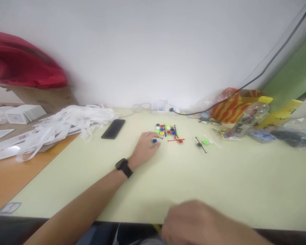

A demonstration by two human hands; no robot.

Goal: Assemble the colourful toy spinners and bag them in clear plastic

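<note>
My left hand [145, 148], a black watch on its wrist, rests on the table with thumb and fingers curled around a blue arrow spinner [155, 141]. Just beyond it lies a tight group of coloured discs and strips [166, 130]. To the right are a red arrow spinner [180, 141], a black arrow spinner [199, 145], a green piece [206, 142] and a white arrow-like strip [215, 141]. My right hand [187, 221] is blurred and closed over the table's front edge. A thin yellow strip [157, 228] shows beside it; what the fingers hold is hidden.
A black phone [113, 129] and a heap of white straps [73, 119] lie left. At the back stands a power strip [162, 107] with a dark cable. On the right are a bottle [253, 115], a striped bag [228, 107] and a blue packet [261, 136].
</note>
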